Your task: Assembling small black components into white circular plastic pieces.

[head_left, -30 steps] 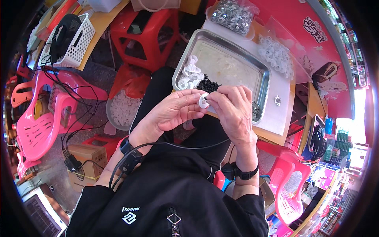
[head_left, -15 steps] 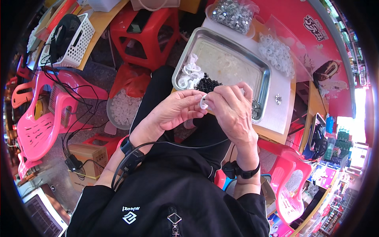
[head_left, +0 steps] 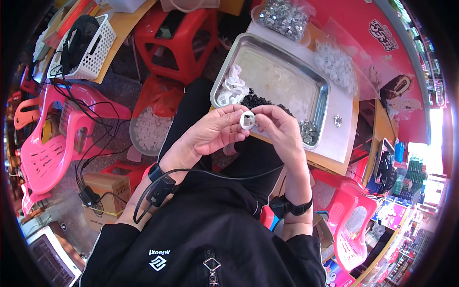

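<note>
A small round white plastic part [head_left: 247, 120] with a dark slot and a bit of metal in its face is held up in front of me. My left hand [head_left: 215, 129] pinches it from the left between thumb and fingers. On its other side, the thumb and forefinger of my right hand [head_left: 281, 128] close at its edge. Just beyond my hands lies a metal tray [head_left: 287, 62]. White plastic parts [head_left: 233, 87] sit in its left corner, small black pieces [head_left: 256, 99] along its near side, and small metal pieces [head_left: 307, 131] at its right corner, partly behind my right hand.
Beyond the tray are a bag of metal pieces [head_left: 284, 19] and a pile of translucent plastic parts [head_left: 334, 66]. To the left stand a red stool [head_left: 174, 43], a tub of white parts [head_left: 152, 129] and a pink chair [head_left: 45, 153]. A black cable [head_left: 220, 176] crosses between my forearms.
My right hand has turned and drawn its fingers back from over the white part. The part now faces up, with its dark slot showing. My left hand stays almost where it was.
</note>
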`<action>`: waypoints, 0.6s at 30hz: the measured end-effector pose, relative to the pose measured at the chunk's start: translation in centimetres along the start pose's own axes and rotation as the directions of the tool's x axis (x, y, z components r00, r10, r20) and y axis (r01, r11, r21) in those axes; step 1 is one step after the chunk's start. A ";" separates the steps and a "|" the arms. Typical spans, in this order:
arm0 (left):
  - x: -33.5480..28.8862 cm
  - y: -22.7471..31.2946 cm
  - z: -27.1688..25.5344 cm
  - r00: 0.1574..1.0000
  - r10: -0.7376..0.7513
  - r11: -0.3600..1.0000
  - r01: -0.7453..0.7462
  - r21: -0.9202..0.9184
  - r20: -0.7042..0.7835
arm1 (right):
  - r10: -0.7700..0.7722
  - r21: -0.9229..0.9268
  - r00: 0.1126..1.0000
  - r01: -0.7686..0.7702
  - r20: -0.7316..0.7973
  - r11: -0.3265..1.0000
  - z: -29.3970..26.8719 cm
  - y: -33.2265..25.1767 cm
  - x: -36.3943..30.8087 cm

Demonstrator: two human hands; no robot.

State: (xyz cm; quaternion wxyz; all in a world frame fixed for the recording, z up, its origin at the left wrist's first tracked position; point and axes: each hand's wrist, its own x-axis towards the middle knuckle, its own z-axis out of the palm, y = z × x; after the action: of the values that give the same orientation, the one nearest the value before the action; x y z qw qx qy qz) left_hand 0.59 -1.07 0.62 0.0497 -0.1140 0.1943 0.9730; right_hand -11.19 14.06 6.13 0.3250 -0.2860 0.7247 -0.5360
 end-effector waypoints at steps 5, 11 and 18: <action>0.0 0.0 0.7 0.994 0.083 0.990 -0.075 0.120 -0.069 | 0.041 0.166 0.999 -0.035 -0.030 0.985 1.2 0.8 -0.4; 0.2 -0.5 0.8 0.907 0.401 0.774 -0.262 0.577 -0.126 | -0.199 -0.256 0.941 0.128 -0.274 0.958 2.0 1.4 -0.4; 0.2 -0.9 1.5 0.812 0.582 0.466 -0.298 0.833 -0.035 | -0.247 -0.241 0.925 0.179 -0.290 0.954 2.7 1.4 -0.6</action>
State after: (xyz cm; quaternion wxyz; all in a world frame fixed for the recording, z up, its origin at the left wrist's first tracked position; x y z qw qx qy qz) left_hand 0.23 0.38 1.61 -0.1931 -0.1780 0.6347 0.7268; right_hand -8.77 13.30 4.34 0.1118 -0.3063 0.7844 -0.5276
